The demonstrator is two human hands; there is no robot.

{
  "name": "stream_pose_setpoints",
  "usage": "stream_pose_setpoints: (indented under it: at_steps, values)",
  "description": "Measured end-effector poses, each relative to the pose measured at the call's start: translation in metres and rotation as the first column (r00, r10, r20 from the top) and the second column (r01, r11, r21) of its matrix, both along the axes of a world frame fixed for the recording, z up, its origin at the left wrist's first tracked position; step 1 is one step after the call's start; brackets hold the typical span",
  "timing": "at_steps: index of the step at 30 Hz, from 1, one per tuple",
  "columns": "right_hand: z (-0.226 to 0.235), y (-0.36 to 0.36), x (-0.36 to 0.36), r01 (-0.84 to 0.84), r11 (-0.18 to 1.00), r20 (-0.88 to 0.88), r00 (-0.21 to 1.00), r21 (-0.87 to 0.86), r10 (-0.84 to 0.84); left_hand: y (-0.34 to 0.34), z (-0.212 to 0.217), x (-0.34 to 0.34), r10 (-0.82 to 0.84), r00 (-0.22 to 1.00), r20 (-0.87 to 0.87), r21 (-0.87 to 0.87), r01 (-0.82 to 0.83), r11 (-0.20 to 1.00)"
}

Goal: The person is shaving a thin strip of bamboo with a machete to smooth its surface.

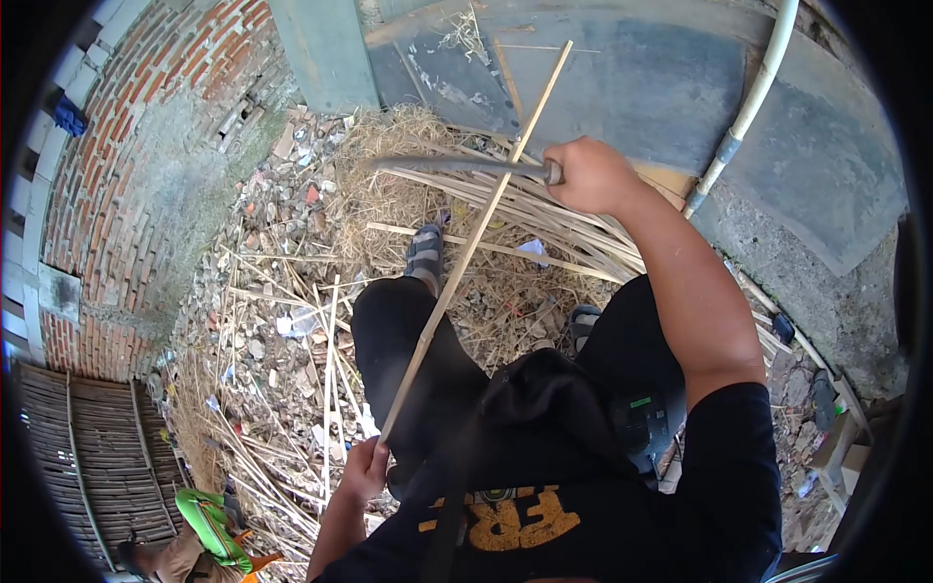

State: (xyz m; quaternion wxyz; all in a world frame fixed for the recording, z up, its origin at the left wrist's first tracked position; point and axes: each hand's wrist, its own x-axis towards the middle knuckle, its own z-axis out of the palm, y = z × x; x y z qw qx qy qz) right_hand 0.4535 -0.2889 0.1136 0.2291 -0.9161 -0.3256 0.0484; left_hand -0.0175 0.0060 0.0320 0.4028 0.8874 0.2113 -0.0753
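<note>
A long, pale bamboo strip [465, 255] slants up and away from my lap toward the far boards. My left hand [363, 470] is closed round its near end, close to my left thigh. Farther off on the right, my right hand [589, 177] grips the handle of a machete [437, 164]. Its dark blade points left, slightly motion-blurred, and crosses the strip toward its far end. Whether blade and strip touch, I cannot tell.
Many split strips [583, 223] lie piled beyond my knees, beside fibrous shavings [389, 155]. Rubble [262, 340] covers the ground to the left, below a brick wall [117, 185]. A pale pipe [748, 112] leans at right. Someone in a green garment [209, 525] is at lower left.
</note>
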Motion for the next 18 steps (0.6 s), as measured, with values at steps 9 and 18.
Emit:
stream_pose_setpoints:
  at_steps: [9, 18]
  values:
    - [-0.028, -0.012, 0.029, 0.08, 0.987, -0.201, 0.978, 0.143, -0.05, -0.003, -0.005, 0.017, 0.004, 0.995, 0.101, -0.079, 0.004, 0.997]
    - [0.019, -0.001, -0.025, -0.078, 0.982, 0.116, 0.988, -0.171, 0.099, 0.001, -0.009, 0.001, -0.016, 0.996, 0.093, -0.012, 0.017, 1.0]
